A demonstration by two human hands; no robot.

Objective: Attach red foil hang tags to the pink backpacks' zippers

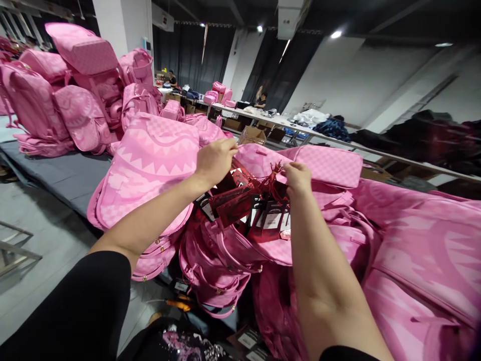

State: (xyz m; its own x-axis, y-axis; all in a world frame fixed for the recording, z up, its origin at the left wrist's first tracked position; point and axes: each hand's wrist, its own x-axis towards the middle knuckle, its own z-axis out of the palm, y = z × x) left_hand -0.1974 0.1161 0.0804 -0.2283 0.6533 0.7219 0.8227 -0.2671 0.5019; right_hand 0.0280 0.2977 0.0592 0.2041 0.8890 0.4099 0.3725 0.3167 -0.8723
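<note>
A dim workroom with a grey desk (56, 173) at left, heaped with pink backpacks (148, 165). The left hand (215, 159) pinches one cord in its grip; the right hand (297, 179) grasps the bunched dark red hang tags (250, 205) between them.

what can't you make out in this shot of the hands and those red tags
- Head view: print on the red hang tags is too small and blurred to read.
- Fingertips of the left hand curl away from the camera, so what they pinch is hidden.
- The right hand covers where the tag strings gather.
- The pink bag under the tags is partly hidden by both forearms.
- Two people at the far table are too small for detail.
</note>
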